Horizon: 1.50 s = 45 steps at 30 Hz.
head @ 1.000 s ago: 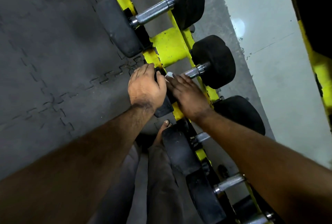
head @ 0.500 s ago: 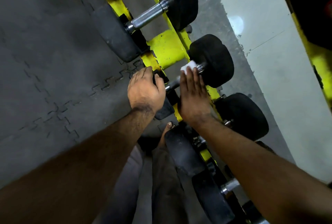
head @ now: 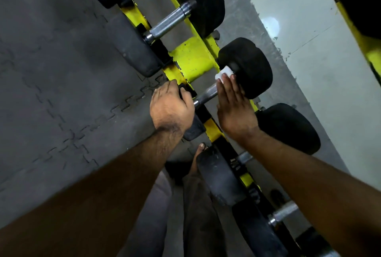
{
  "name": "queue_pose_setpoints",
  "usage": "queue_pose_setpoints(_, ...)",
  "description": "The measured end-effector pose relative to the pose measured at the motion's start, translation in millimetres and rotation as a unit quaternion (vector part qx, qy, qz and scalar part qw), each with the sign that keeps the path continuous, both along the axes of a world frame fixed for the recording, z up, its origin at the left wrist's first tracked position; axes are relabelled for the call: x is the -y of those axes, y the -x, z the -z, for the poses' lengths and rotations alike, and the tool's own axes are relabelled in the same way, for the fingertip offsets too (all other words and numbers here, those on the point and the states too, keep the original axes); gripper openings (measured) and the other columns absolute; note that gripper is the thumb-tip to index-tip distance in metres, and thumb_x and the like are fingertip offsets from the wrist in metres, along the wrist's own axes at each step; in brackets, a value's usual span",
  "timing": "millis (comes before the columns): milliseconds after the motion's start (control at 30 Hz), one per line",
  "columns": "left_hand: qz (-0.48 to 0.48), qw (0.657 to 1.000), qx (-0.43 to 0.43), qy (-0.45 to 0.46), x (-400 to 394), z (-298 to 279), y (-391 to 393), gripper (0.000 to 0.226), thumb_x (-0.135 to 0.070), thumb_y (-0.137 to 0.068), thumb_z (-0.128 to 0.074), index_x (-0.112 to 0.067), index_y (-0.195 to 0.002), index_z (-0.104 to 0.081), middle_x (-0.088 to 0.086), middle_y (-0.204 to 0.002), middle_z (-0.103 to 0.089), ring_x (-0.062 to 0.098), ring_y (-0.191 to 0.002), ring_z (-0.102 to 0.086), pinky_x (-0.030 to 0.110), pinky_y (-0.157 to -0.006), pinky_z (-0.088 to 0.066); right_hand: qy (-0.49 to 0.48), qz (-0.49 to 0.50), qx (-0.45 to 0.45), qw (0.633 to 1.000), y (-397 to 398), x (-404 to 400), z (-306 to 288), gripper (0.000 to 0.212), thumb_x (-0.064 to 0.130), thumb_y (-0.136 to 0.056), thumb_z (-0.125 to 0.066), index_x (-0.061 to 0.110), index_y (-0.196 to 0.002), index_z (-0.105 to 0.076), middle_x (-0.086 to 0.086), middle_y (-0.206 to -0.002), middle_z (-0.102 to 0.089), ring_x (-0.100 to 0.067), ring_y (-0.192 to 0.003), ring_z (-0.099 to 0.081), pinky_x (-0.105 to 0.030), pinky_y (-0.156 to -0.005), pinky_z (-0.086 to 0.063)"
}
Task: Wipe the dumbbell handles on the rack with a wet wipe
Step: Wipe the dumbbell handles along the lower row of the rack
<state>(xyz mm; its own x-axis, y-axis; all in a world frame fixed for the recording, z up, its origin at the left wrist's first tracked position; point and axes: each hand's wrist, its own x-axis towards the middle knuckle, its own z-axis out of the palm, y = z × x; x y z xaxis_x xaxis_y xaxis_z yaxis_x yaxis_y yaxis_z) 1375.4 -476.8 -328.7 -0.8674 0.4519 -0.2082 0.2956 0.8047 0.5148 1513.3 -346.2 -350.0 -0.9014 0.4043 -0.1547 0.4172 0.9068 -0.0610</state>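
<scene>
Grey interlocking floor mats (head: 57, 83) fill the left side, with a pale painted wall (head: 321, 54) on the far right. Between them a yellow rack (head: 190, 58) runs diagonally and carries a row of black-headed dumbbells.

On the left, the left hand (head: 170, 108) is curled over the near head (head: 192, 127) of the middle dumbbell, fingers wrapped round its upper edge, gripping it. Just to its right the bare knurled handle (head: 206, 96) of that dumbbell shows between the two hands. The right hand (head: 233, 108) lies over the far part of this handle with fingers straight and pressed together, holding a white wet wipe (head: 223, 73) down under the fingertips, right against the far head (head: 249, 67); whether the thumb curls beneath cannot be told.

Above, a larger dumbbell's handle (head: 171, 22) sits untouched in the rack. Lower right, further handles (head: 283, 213) show beside the right forearm. A bare foot (head: 198, 157) stands on the floor below the hands.
</scene>
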Motion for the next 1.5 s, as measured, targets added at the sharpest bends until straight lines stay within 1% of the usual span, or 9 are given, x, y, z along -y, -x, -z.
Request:
queue_pose_setpoints(200,-0.003,1.000,0.000,-0.011,0,0,0,0.036,-0.030,-0.088,-0.039,-0.007,-0.098,-0.065,0.012,-0.097,-0.068,0.034,-0.095,-0.062,0.048,-0.092,-0.049,0.032,-0.193,-0.021,0.980,-7,18,14,0.065,0.008,-0.094,-0.040,0.002,-0.156,-0.021,-0.017,-0.164,-0.017,-0.035,-0.152,-0.012,-0.047,-0.122,-0.020)
queue_pose_setpoints(333,-0.010,1.000,-0.015,-0.017,0,3,-1,0.042,-0.031,-0.088,-0.040,-0.006,-0.107,-0.067,0.012,-0.103,-0.070,0.034,-0.099,-0.063,0.048,-0.095,-0.049,-0.014,-0.034,-0.028,0.999,1,12,12,0.070,0.009,-0.092,-0.041,-0.001,-0.156,-0.016,-0.020,-0.164,-0.013,-0.038,-0.152,-0.008,-0.051,-0.122,-0.017)
queue_pose_setpoints(500,0.002,1.000,-0.010,-0.005,0,-1,0,0.042,-0.034,-0.088,-0.034,-0.008,-0.098,-0.065,0.010,-0.098,-0.069,0.033,-0.096,-0.062,0.048,-0.097,-0.047,0.005,-0.226,-0.018,0.974,-6,22,19,0.064,0.011,-0.095,-0.035,0.003,-0.156,-0.020,-0.016,-0.164,-0.017,-0.034,-0.152,-0.015,-0.047,-0.123,-0.020)
queue_pose_setpoints(667,0.104,0.994,-0.034,0.016,-1,1,1,0.046,-0.031,-0.087,-0.035,-0.007,-0.112,-0.065,0.011,-0.114,-0.067,0.030,-0.109,-0.060,0.044,-0.105,-0.042,-0.045,-0.014,-0.040,0.998,-8,11,19,0.077,0.008,-0.087,-0.052,-0.001,-0.156,-0.017,-0.021,-0.164,-0.013,-0.038,-0.152,-0.010,-0.051,-0.122,-0.017)
queue_pose_setpoints(833,0.110,0.994,-0.025,0.017,-3,-2,7,0.035,-0.030,-0.087,-0.042,-0.007,-0.102,-0.064,0.010,-0.102,-0.065,0.031,-0.096,-0.061,0.040,-0.082,-0.050,-0.027,-0.141,-0.040,0.989,-10,28,30,0.065,0.012,-0.096,-0.036,0.004,-0.157,-0.017,-0.015,-0.164,-0.015,-0.036,-0.152,-0.013,-0.051,-0.122,-0.019)
queue_pose_setpoints(1000,0.120,0.992,-0.031,0.018,-2,-2,7,0.034,-0.029,-0.088,-0.045,-0.006,-0.101,-0.065,0.011,-0.102,-0.066,0.032,-0.097,-0.062,0.041,-0.083,-0.050,-0.038,0.073,-0.066,0.994,-5,28,29,0.080,0.006,-0.084,-0.051,-0.005,-0.155,-0.016,-0.025,-0.163,-0.011,-0.040,-0.152,-0.010,-0.052,-0.122,-0.018)
queue_pose_setpoints(1267,0.121,0.992,-0.032,0.004,-2,-4,8,0.037,-0.030,-0.085,-0.040,-0.005,-0.097,-0.065,0.013,-0.100,-0.067,0.034,-0.095,-0.062,0.041,-0.080,-0.051,0.011,0.070,-0.090,0.993,-4,32,29,0.081,0.007,-0.079,-0.050,-0.005,-0.154,-0.020,-0.024,-0.163,-0.013,-0.040,-0.152,-0.009,-0.051,-0.121,-0.020)
queue_pose_setpoints(1400,0.117,0.993,-0.027,0.004,-2,-5,9,0.040,-0.032,-0.085,-0.038,-0.006,-0.097,-0.066,0.011,-0.099,-0.067,0.034,-0.095,-0.062,0.041,-0.080,-0.051,0.028,-0.066,-0.081,0.994,-16,5,27,0.084,0.009,-0.076,-0.052,0.000,-0.155,-0.023,-0.019,-0.164,-0.015,-0.035,-0.153,-0.008,-0.050,-0.122,-0.019)
queue_pose_setpoints(1500,0.119,0.992,-0.027,0.004,-3,-4,8,0.043,-0.033,-0.084,-0.036,-0.006,-0.097,-0.067,0.012,-0.100,-0.067,0.034,-0.095,-0.062,0.041,-0.081,-0.051,0.020,-0.001,-0.080,0.997,-14,2,23,0.082,0.009,-0.078,-0.052,-0.005,-0.153,-0.023,-0.024,-0.163,-0.014,-0.040,-0.152,-0.010,-0.053,-0.120,-0.021)
